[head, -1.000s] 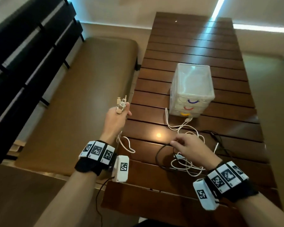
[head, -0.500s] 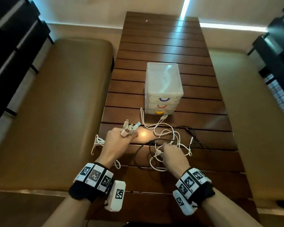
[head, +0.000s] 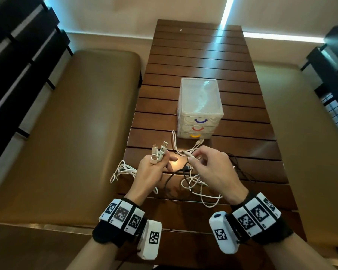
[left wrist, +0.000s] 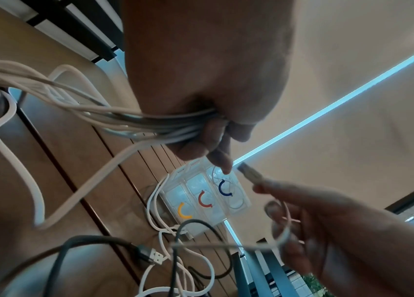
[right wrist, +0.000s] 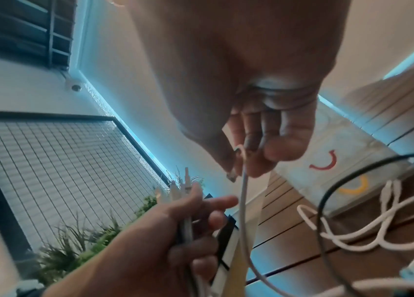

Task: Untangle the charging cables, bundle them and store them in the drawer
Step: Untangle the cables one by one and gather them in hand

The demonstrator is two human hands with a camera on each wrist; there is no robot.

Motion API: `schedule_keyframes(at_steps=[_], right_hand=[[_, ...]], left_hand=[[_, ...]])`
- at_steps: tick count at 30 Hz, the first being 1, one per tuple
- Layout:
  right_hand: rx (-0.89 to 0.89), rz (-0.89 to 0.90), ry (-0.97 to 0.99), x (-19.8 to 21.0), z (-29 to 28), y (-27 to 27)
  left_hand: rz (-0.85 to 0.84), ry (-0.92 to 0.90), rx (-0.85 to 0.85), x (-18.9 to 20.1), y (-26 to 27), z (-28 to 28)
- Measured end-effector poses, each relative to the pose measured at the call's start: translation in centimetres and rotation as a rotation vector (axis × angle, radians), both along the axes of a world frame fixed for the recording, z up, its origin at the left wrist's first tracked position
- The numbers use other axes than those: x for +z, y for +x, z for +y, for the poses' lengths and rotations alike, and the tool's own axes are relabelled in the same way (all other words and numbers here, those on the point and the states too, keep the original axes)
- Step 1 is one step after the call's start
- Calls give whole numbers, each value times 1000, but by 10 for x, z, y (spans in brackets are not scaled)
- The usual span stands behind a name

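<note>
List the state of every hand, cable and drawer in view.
left hand: grips a bunch of white cables, plugs up.
right hand: pinches one white cable end, raised.
black cable: loose on table, tangled with white ones.
drawer unit: all three drawers shut.

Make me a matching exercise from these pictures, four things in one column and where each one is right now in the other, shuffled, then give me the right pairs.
Column one:
1. bunch of white connector ends
2. single white cable end
3. black cable plug
4. yellow drawer handle

Column two:
A. lying on the table between the two hands
B. on the lowest drawer of the clear drawer unit
C. gripped in the left hand, sticking up
D. pinched by the right hand

Pairs: 1-C, 2-D, 3-A, 4-B
</note>
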State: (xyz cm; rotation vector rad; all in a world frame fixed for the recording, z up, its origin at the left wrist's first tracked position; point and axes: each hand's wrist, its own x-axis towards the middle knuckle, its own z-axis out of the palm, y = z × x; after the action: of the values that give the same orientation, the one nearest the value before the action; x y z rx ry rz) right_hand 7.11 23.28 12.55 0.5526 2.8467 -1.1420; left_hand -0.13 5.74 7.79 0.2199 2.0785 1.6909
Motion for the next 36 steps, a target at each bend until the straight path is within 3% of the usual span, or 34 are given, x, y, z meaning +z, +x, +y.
schedule_keyframes(at_steps=[7,12,17,19,23,28,32,36], right_hand=[[18,180,-374,-19,-49,-15],[-7,256,-785,-22,-66,-16],[-102,68,-1333,-37,-76,-16],[-98,-10,-1433,-42,-75,-16],[6,-9,-1243,-38,-65,-19],[65,164,-969,-45,-61,-13],[49,142,-960,-49,-53,-13],[189,58,-679,-63,-41,-9]], left_hand=[[-63,47,129,7,2,-5],[-134,101,122,15,5,-10],[-186,172,72,13,9,-10],[-230,172,54,13,10,-10],[-256,167,69,16,6,-9],[-169,137,84,26,-2,-3],[-219,232,144,30,-5,-2],[-197,428,283,32,-18,-11]])
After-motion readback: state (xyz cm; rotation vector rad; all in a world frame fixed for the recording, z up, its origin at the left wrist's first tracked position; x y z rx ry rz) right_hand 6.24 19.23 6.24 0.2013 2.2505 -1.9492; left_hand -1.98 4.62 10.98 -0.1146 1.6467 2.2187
